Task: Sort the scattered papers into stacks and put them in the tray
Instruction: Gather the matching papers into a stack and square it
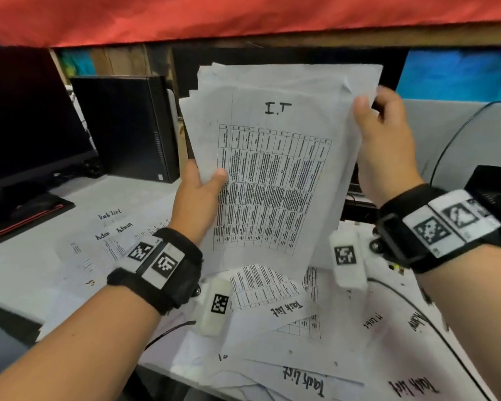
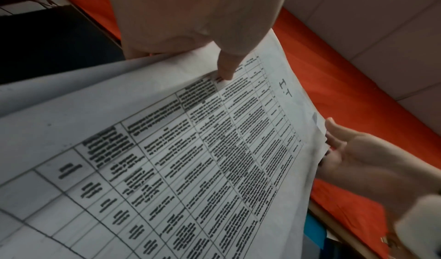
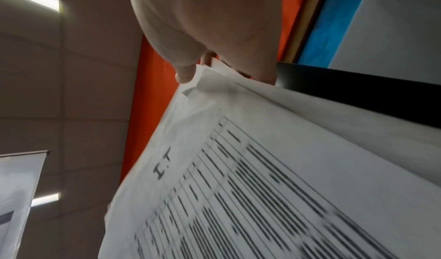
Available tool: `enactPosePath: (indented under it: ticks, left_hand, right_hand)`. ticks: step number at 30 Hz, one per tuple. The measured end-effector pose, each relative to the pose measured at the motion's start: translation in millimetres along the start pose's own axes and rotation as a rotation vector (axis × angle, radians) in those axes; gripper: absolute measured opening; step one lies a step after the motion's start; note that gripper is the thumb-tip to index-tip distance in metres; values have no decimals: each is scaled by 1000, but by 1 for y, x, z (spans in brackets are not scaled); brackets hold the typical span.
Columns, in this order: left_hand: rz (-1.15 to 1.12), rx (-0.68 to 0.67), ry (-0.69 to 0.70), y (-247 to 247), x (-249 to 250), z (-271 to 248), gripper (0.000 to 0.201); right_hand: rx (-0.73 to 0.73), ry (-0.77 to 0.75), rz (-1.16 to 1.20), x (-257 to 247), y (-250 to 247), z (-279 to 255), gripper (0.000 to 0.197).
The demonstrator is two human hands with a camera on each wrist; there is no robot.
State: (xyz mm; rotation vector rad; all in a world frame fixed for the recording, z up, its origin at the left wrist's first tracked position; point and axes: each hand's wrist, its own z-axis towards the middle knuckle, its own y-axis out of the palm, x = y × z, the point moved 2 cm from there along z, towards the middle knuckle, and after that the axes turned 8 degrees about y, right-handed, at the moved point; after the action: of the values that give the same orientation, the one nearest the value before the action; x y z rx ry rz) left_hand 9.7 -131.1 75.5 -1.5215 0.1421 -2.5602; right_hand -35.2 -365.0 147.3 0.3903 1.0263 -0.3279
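The grey desk (image 1: pixel 21 273) carries the loose papers (image 1: pixel 275 296) fanned across its near and right parts, overlapping at odd angles, so they are plainly not yet sorted; several show handwritten headings such as "Task list" and "Admin", but the overlap hides how many sheets there are. Far left stand one dark monitor (image 1: pixel 26 117) and one black computer case (image 1: pixel 125 125). Raised above the desk in the middle is one bundle of sheets (image 1: pixel 272 169), upright and facing the person, its top sheet headed "I.T"; I judge it is held up so that the heading can be read and the edges squared. Staggered top edges show more than one sheet, the number unclear. Two hands hold it: the left hand (image 1: pixel 198 195) grips the left edge low down, thumb on the front, and the right hand (image 1: pixel 388 134) pinches the upper right corner. No tray can be made out in any view.
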Motion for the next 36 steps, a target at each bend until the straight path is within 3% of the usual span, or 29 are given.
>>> enactPosePath:
  ticks: [4,9,11,15,17,19,24,26,29,33,36]
  left_hand:
    - [-53,4,-39,1,-3,-1,24]
    - [-129,40,-101,2,-11,0,30]
    - [-141,48,-111,3,-12,0,27]
    - [-145,69,-106,3,-14,0,28]
    - [-140,67,-109,3,-15,-1,28]
    - [-109,64,-117,3,-17,-1,30]
    - [-102,79,-146,5,-24,2,22]
    - [-111,78,-151,3,-24,2,18]
    - [-136,58,-138,3,-21,1,17]
    - [-70,93,-59,9,-7,-4,18]
    - [-5,192,66,13,11,-7,20]
  right_hand:
    - [2,-147,-177,-23,10,23,18]
    - [109,-80,-210,-8,15,35,19]
    - [138,-132,-198,-7,17,31,13]
    - [-34,-283,-456,-6,23,18,32]
    - [-49,-222,-611,-1,21,19,34]
    - [-2,-130,-614,3,17,22,34]
    - [-16,40,-162,21,4,14,59]
    - [-51,192,-82,40,0,6,53]
    - [-109,349,-176,69,1,-16,32]
    - [-21,331,-219,73,10,-27,12]
    - [30,225,-193,54,18,-26,13]
